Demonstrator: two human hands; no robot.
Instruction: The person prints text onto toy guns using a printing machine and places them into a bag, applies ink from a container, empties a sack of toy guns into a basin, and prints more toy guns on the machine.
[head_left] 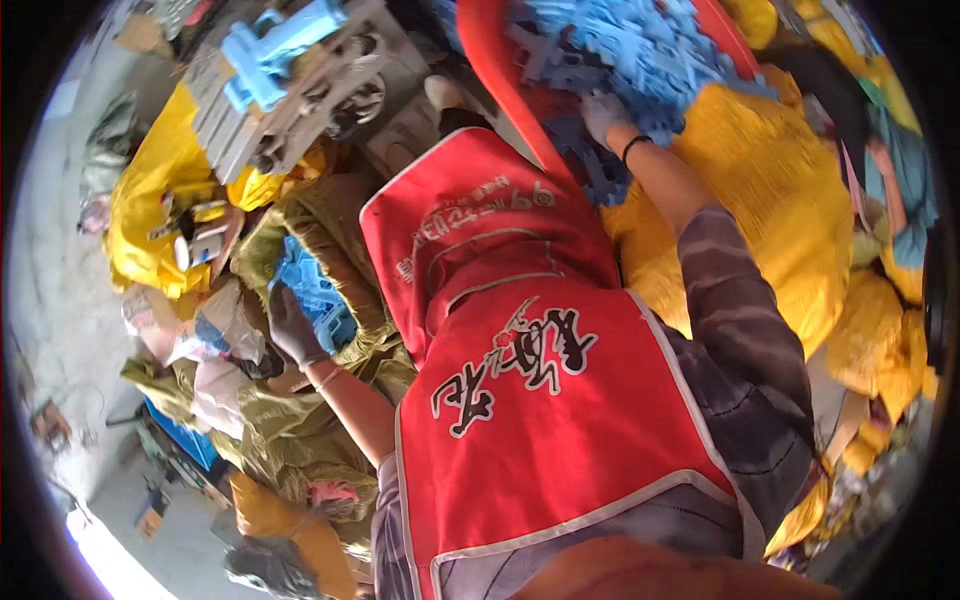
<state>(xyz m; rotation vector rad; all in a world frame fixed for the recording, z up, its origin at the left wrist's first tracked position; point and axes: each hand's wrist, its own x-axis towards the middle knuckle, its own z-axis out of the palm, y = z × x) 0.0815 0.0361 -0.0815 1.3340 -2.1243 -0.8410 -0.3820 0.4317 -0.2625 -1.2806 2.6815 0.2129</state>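
My left hand (296,326), in a grey glove, is at the mouth of an olive woven sack (258,243), beside the blue plastic parts (312,292) inside it. Its fingers look stretched out, and I see nothing held. My right hand (603,117), gloved too, reaches into a red tub (492,62) heaped with blue plastic parts (640,50). The fingers there seem apart at the edge of the heap, with their tips partly lost among the parts. A dark band circles the right wrist. Many of the parts have a toy-pistol shape.
More blue parts (270,50) lie on a grey slatted stand (300,110) at the far left. A large yellow sack (760,200) leans against the tub on the right. Behind it, another person's arm (890,185) shows. My red apron (540,390) fills the middle.
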